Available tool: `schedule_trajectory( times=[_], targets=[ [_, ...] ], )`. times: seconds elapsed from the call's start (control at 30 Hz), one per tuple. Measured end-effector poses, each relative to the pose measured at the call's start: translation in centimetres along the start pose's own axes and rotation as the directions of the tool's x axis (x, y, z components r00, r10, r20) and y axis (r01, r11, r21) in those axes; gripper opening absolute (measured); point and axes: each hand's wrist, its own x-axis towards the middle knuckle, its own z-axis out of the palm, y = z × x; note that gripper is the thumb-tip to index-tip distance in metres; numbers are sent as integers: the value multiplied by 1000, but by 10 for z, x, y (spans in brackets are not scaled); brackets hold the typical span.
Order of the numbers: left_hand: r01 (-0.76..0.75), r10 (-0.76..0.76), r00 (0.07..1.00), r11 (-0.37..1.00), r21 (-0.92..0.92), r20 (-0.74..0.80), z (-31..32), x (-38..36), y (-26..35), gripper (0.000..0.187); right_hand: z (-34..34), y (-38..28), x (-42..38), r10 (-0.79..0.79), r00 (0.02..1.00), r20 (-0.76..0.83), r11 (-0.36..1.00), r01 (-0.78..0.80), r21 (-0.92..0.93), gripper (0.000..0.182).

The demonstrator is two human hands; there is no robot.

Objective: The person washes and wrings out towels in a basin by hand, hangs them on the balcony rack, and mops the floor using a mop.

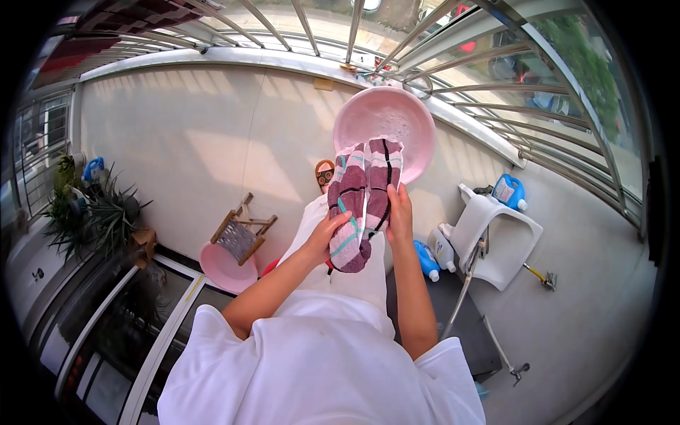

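A maroon, white and black plaid towel (350,180) with teal stripes is bunched lengthwise in front of my body, with a pale seam or gap down its middle. My left hand (327,235) grips its lower left side, fingers on the fabric. On the right edge, my right hand (399,212) holds it with the thumb on top. The towel's far end overlaps the near rim of a large pink basin (418,134), which has water or suds inside.
A small wooden stool (241,230) leans over another pink basin (223,269) at left, near potted plants (103,212). Blue detergent bottles (508,191) and a white plastic stool (496,234) are at right. Metal railings (496,60) line the balcony's far edge.
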Motion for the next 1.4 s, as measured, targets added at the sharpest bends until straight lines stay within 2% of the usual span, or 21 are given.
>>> schedule_trajectory(
  times=[0.1,0.23,0.33,0.37,0.4,0.47,0.5,0.57,0.7,0.77,0.83,0.9,0.93,0.97,1.0,1.03,1.13,1.17,1.27,1.3,1.4],
  targets=[
    [31,-32,999,999,32,27,-7,14,-3,53,-8,11,2,58,998,-13,996,-59,-73,27],
    [69,-65,997,982,173,-28,0,24,-17,47,-25,25,18,-97,991,87,792,130,-597,35],
    [198,-182,978,964,-177,101,-22,34,-18,45,-49,13,31,161,987,-2,891,-146,-429,47],
    [217,-188,972,950,-223,142,-23,35,-21,48,-68,17,34,153,984,93,971,-132,-199,61],
    [199,-72,929,924,-326,362,-12,37,-25,56,-81,30,32,207,976,61,978,-205,-42,64],
    [225,26,897,831,-509,441,21,25,-29,60,-108,56,24,323,946,20,908,-315,277,71],
    [259,45,875,799,-543,482,36,18,-30,60,-110,70,19,371,913,167,821,-407,400,79],
    [326,73,842,720,-613,534,63,10,-40,52,-87,78,16,216,932,290,718,-353,600,85],
    [451,88,783,602,-659,616,70,14,-71,47,-48,-1,47,-110,962,250,637,-125,761,85],
    [503,39,783,548,-669,620,66,15,-81,49,-67,-13,76,-24,943,332,708,-219,671,82],
    [435,11,767,726,-532,642,57,30,-85,51,-62,-43,73,159,976,150,761,-218,611,67],
    [339,-13,721,879,-336,693,45,46,-78,54,-70,-57,93,-18,985,170,949,-36,313,56],
    [263,-186,911,949,-172,367,22,51,-72,71,-75,-61,104,-100,975,199,986,70,153,50],
    [19,-72,962,980,198,265,28,66,-54,99,-80,-60,110,-110,980,164,993,114,-12,44],
    [-223,114,972,725,652,206,41,72,-32,108,-86,-57,117,-129,983,133,972,152,-180,38],
    [-321,299,922,227,920,247,57,75,-11,117,-91,-53,123,-155,982,108,921,183,-345,32],
    [-172,130,962,-387,906,239,92,102,16,123,-93,-38,139,-344,927,152,424,297,-855,31],
    [-215,92,965,-257,942,245,91,112,14,121,-92,-37,143,-353,922,158,313,275,-909,37],
    [-262,9,964,204,943,266,73,130,8,116,-100,-37,159,-170,985,26,789,152,-595,44],
    [-247,-9,963,384,890,271,68,130,7,114,-89,-64,144,60,997,58,913,-31,-407,63],
    [-54,-56,950,939,340,306,45,116,-4,96,-99,-101,122,97,929,358,979,-154,133,80]
  ],
)
